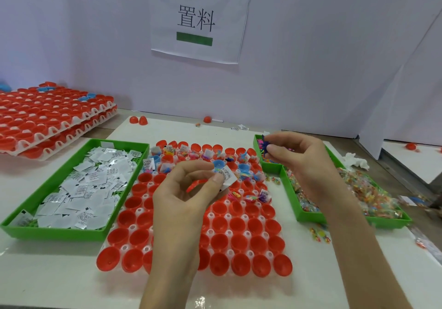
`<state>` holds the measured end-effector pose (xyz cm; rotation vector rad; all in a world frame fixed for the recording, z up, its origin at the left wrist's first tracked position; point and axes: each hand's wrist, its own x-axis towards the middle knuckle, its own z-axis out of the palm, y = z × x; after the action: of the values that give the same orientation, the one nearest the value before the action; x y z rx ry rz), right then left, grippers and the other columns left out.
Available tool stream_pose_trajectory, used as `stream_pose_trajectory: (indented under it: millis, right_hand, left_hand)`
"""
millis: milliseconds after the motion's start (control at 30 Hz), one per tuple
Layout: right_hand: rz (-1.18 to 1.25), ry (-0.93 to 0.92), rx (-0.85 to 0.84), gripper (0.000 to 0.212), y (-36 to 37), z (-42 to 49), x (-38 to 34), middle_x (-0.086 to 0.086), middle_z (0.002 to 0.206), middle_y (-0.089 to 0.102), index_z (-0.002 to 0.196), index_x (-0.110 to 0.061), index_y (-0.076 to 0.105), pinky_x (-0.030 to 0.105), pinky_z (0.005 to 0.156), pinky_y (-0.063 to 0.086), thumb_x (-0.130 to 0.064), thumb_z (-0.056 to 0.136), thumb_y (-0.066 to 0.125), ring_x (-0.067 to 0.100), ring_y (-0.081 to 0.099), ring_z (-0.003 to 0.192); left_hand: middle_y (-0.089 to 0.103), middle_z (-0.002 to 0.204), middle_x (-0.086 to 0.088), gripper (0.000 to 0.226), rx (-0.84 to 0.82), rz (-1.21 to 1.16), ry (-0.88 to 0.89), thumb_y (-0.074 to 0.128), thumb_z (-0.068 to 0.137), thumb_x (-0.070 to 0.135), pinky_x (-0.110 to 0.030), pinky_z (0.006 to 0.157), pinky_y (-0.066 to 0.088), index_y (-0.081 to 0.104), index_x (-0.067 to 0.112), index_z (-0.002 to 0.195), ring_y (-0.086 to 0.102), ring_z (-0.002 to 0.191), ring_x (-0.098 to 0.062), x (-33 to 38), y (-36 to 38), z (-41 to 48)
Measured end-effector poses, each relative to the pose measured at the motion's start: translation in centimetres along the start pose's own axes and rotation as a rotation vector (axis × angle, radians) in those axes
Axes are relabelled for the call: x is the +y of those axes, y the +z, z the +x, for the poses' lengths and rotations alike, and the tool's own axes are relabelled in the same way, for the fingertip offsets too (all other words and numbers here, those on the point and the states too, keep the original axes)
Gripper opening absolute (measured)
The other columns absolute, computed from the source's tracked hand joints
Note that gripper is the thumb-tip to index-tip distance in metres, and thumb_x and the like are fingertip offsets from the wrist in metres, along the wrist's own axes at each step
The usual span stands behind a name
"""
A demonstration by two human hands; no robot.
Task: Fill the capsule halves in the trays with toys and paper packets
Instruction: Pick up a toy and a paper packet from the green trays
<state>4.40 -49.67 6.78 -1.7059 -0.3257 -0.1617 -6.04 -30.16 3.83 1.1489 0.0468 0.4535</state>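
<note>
Forearms: both come in from the near edge, over the bench (55, 275) and the near rows of the capsule tray (229, 233).
Left hand (186, 189): curled above the tray's middle rows, thumb and forefinger pinching one paper packet (228, 177) by its edge. Something red shows under the palm; I cannot tell what it is.
Right hand (303, 162): fingers bunched, tips pinching a dark spiky toy (265, 141) over the small green tray (257, 148) at the far right.
Filled halves (208, 153): the far rows, holding toys and packets, plus a few at the right end of the next row.
Empty halves (239, 243): all the near rows, red cups open upward.
Supplies: packet tray (55, 233) on the left, heaped with white packets; bagged-toy tray (311, 218) on the right; stacked trays (47, 122) of red halves far left.
Step in hand: probably pairing one toy with one packet for the next empty half.
Doing it well: bring each piece right over its cup and let go low, so the light packet does not flutter into a neighbour. Keep to row order so no cup is skipped or doubled. Check that only one packet is pinched, since thin ones may cling together. Hold the wrists above the filled cups.
Writing: the wall sign (196, 19) reads "置料", with green bars above and below. The packets carry black printed codes, too small to read.
</note>
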Motion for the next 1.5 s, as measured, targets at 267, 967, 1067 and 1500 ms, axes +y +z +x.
stream_pose_trajectory:
  millis: [267,967,1067,1500]
  right_hand:
    - [0.254,-0.043,0.051,0.033,2.7,-7.0,-3.1,-0.008,0.090,0.074,0.098,-0.032,0.079,0.023,0.077,0.058,-0.032,0.065,0.083,0.018,0.075,0.088]
    - [-0.011,-0.112,0.153,0.014,5.7,-8.6,-2.2,-0.004,0.077,0.072,0.078,-0.025,0.073,0.021,0.069,0.056,-0.015,0.078,0.083,0.012,0.070,0.074]
    - [-0.074,-0.081,0.196,0.013,3.0,-7.8,-0.8,-0.007,0.081,0.074,0.082,-0.030,0.074,0.019,0.073,0.056,-0.017,0.083,0.078,0.008,0.069,0.076]
    - [-0.847,0.238,0.389,0.030,-5.6,-0.3,9.1,-0.002,0.108,0.065,0.123,-0.020,0.066,0.023,0.070,0.043,-0.023,0.093,0.067,0.013,0.057,0.089]
  left_hand:
    - [0.073,0.079,0.001,0.012,0.047,-0.003,0.027,0.079,0.069,0.016,-0.022,0.066,0.059,0.074,0.021,0.078,0.074,0.076,-0.016,-0.2,1.6,-0.9]
    - [0.079,0.090,-0.010,0.019,0.043,-0.088,0.023,0.075,0.068,0.013,-0.024,0.072,0.060,0.074,0.019,0.087,0.077,0.089,-0.023,-0.2,3.1,-2.1]
    - [0.079,0.088,-0.009,0.017,0.048,-0.092,0.021,0.074,0.067,0.013,-0.026,0.072,0.061,0.075,0.023,0.080,0.077,0.089,-0.022,0.0,2.8,-2.0]
    - [0.079,0.086,-0.005,0.020,0.018,-0.045,0.027,0.075,0.062,0.014,-0.023,0.073,0.060,0.075,0.030,0.074,0.076,0.088,-0.020,0.0,2.3,-1.7]
